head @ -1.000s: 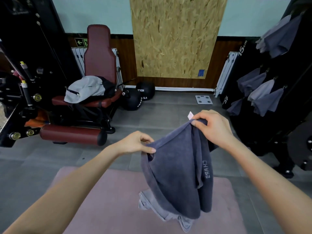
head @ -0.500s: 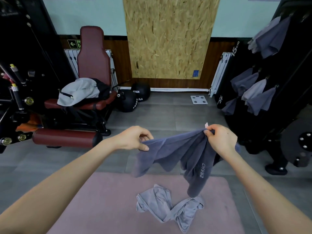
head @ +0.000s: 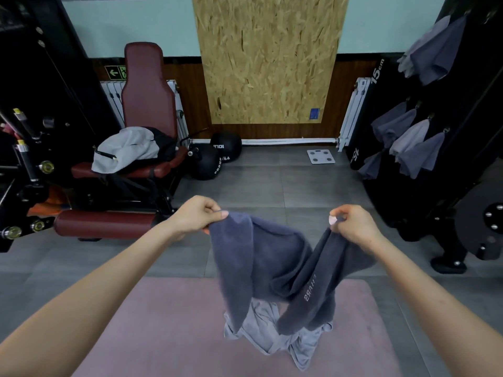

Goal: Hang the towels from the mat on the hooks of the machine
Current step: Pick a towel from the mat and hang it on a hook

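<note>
Above the pink mat (head: 163, 336), the left hand (head: 194, 214) and right hand (head: 353, 225) each pinch a top corner of the dark towel (head: 261, 262), which sags between them. A lighter towel (head: 272, 333) lies crumpled on the mat beneath it.

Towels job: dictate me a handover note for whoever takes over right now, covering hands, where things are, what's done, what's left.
Hands: left hand grips one top corner of the dark towel; right hand pinches the other, by the tag.
The towel sags between them above the pink mat.
Done: several hung towels on hooks of the machine, at right.
Left: hang the held one, then the light grey towel crumpled on the mat.
</note>
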`<state>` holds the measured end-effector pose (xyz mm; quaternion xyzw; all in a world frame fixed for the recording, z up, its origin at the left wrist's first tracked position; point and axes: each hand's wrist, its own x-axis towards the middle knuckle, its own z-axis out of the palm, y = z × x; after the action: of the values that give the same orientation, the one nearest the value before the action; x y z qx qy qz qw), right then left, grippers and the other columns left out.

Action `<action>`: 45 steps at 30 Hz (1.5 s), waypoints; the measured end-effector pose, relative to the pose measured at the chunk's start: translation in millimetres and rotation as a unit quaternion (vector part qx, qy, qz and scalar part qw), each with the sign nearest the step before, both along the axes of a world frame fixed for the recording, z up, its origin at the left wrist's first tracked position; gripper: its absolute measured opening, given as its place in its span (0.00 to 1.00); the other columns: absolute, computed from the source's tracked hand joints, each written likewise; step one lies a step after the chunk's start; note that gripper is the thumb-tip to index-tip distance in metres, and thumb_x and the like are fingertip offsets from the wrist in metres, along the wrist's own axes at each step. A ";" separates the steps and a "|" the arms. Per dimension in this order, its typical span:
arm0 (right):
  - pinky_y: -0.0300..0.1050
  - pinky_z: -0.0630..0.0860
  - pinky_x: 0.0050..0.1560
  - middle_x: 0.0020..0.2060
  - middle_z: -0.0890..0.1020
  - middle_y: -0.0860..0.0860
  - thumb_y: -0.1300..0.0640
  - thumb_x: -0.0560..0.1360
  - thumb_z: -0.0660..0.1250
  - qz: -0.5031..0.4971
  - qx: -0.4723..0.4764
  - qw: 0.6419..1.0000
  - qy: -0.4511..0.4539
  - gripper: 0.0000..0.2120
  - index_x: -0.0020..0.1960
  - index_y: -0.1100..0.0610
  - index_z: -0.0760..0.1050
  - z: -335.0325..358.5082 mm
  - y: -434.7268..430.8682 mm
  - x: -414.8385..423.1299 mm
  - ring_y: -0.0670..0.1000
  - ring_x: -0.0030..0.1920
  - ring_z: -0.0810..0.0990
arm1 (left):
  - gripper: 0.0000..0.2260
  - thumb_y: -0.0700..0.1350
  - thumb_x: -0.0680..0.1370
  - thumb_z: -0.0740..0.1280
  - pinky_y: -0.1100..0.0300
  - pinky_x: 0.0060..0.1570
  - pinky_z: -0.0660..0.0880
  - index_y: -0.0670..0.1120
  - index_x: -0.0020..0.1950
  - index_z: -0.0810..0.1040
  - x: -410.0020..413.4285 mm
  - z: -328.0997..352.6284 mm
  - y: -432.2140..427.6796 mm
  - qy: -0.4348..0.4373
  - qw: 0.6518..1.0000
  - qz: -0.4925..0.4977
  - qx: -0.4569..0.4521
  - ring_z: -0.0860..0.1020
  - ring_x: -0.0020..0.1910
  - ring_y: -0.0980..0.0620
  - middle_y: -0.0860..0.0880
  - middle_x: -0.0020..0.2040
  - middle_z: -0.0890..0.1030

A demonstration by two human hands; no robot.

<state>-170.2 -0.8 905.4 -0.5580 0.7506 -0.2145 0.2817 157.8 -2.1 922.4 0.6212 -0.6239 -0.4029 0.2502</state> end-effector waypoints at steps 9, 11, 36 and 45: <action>0.34 0.73 0.25 0.36 0.78 0.55 0.73 0.68 0.69 -0.083 0.055 0.921 -0.376 0.14 0.49 0.60 0.77 13.8 20.2 52.4 0.50 0.35 0.76 | 0.09 0.34 0.73 0.70 0.59 0.34 0.80 0.47 0.36 0.81 -56.4 -0.5 26.9 0.051 0.998 0.037 -0.019 0.78 0.29 0.51 0.49 0.28 0.79; 0.34 0.76 0.26 0.36 0.78 0.55 0.74 0.70 0.67 -0.099 0.061 0.893 -0.434 0.14 0.51 0.61 0.74 19.8 23.6 73.2 0.50 0.35 0.77 | 0.06 0.36 0.72 0.72 0.59 0.36 0.80 0.45 0.35 0.82 -73.9 3.6 36.2 0.095 0.995 0.043 -0.005 0.79 0.31 0.52 0.47 0.30 0.81; 0.31 0.64 0.40 0.39 0.71 0.45 0.60 0.66 0.74 0.149 -0.200 0.968 -0.033 0.16 0.51 0.46 0.78 18.7 49.4 67.2 0.42 0.37 0.69 | 0.04 0.39 0.69 0.73 0.61 0.40 0.72 0.48 0.40 0.83 -66.2 84.8 20.7 -0.149 0.959 -0.190 -0.151 0.75 0.34 0.61 0.53 0.35 0.81; 0.32 0.66 0.55 0.49 0.77 0.41 0.53 0.67 0.70 0.202 -0.260 0.936 -0.129 0.14 0.52 0.46 0.77 -8.4 51.3 59.6 0.43 0.53 0.74 | 0.07 0.38 0.70 0.73 0.67 0.42 0.74 0.49 0.43 0.84 -53.9 139.2 12.8 -0.237 0.913 -0.264 -0.201 0.79 0.41 0.59 0.55 0.42 0.83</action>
<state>-110.6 50.5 897.0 -0.7190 0.4975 -0.4107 0.2586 104.0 10.7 1061.6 0.4477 -0.8740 -0.1612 0.0988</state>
